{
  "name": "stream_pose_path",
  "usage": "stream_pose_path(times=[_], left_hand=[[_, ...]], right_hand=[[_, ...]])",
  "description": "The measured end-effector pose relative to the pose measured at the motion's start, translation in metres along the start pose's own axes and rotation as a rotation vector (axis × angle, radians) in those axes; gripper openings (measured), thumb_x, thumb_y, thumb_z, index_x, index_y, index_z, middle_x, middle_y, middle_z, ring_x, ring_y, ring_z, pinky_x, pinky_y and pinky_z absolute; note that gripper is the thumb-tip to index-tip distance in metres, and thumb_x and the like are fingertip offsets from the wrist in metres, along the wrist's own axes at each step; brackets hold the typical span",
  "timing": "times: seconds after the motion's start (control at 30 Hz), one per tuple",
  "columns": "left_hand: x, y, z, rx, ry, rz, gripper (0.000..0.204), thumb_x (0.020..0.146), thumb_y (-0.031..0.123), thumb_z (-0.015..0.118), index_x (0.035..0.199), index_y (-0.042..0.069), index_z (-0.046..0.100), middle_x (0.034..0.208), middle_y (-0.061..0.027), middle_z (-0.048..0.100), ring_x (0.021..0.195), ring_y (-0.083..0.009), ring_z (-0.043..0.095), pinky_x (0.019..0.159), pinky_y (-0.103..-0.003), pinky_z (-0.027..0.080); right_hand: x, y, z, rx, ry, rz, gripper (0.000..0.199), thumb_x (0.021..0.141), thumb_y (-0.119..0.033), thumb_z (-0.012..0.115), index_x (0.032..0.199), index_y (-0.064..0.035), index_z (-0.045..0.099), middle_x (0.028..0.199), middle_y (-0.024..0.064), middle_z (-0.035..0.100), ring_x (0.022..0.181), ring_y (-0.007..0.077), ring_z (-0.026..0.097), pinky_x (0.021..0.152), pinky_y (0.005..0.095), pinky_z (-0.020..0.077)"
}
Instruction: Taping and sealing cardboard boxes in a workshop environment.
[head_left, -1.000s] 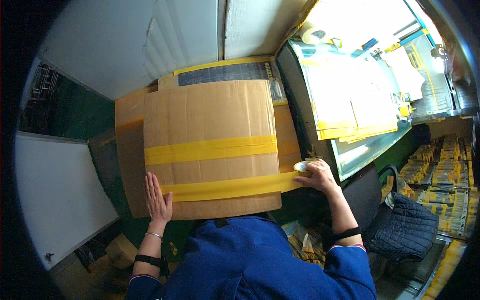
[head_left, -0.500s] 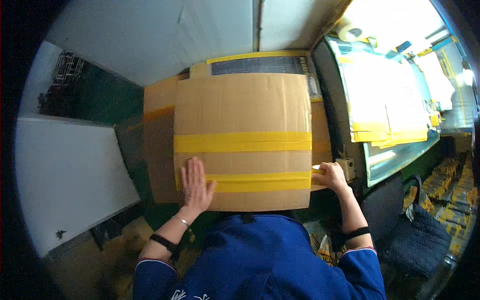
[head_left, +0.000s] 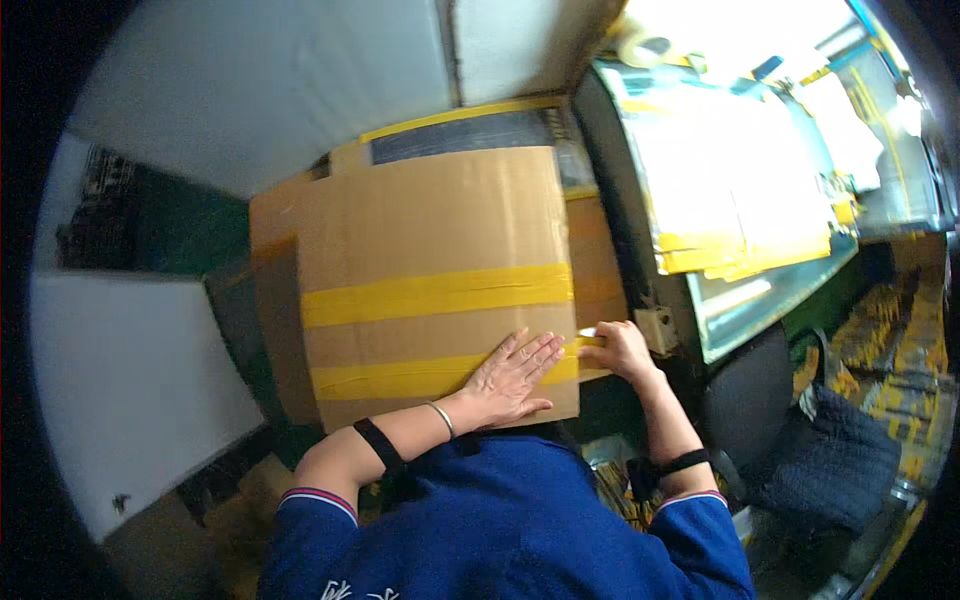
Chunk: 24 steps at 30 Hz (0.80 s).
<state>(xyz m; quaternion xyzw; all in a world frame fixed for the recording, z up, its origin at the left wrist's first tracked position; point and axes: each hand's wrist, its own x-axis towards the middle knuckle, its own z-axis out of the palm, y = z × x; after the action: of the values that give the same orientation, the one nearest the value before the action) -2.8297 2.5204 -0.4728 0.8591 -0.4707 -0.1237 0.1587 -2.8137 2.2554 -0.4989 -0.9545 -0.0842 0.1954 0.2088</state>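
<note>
Looking down over a blue-sleeved person working on a big brown cardboard box point(head_left: 430, 230) sitting right in front of them, top face up. Two strips of yellow tape run across the top: an upper strip point(head_left: 437, 293) around the middle and a lower strip point(head_left: 400, 378) closer to the person.

The left hand point(head_left: 512, 378) lies flat on the box, palm down, fingers point(head_left: 535, 350) stretched out and slightly spread, pressing right on the right end of that lower strip. There's a thin bracelet on that wrist and a black band point(head_left: 378, 445) further up the forearm.

The right hand point(head_left: 620, 348) is at the box's right edge, just beside the left fingertips. Its fingers are curled in and seem to be pinching the tape end where it goes over the edge; there's something small and pale at the fingertips, but it's too blurry to say what. That arm has a black band point(head_left: 672, 464) too.

More cardboard point(head_left: 272, 300) sticks out from under the box on the left. Off to the right is a dark-framed surface point(head_left: 740, 180) with bright, washed-out stuff and yellow-edged sheets on it. A dark chair point(head_left: 830, 460) sits lower right, and a white panel point(head_left: 130, 390) is on the left.
</note>
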Motion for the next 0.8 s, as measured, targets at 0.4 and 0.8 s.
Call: stream_pose_path(times=[0.4,0.8], left_hand=[[0.073,0.002,0.001,0.164,0.03,0.395,0.05,0.088,0.048,0.051,0.104,0.002,0.063,0.112,-0.0134,0.061,0.114,-0.0245,0.053,0.109,-0.043,0.029],[0.101,0.014,-0.014,0.139,-0.136,0.417,0.055,0.087,0.049,0.054,0.099,-0.004,0.062,0.102,-0.0181,0.063,0.102,-0.0283,0.058,0.102,-0.041,0.037]], right_hand=[[-0.03,0.044,0.002,0.273,0.094,-0.216,0.048,0.076,-0.053,0.067,0.066,-0.0069,0.058,0.064,0.0102,0.057,0.067,0.0295,0.057,0.072,0.0382,0.044],[-0.021,0.064,0.049,0.256,0.335,-0.056,0.052,0.072,-0.06,0.066,0.067,-0.0079,0.06,0.066,0.01,0.058,0.068,0.029,0.058,0.072,0.0388,0.0442]])
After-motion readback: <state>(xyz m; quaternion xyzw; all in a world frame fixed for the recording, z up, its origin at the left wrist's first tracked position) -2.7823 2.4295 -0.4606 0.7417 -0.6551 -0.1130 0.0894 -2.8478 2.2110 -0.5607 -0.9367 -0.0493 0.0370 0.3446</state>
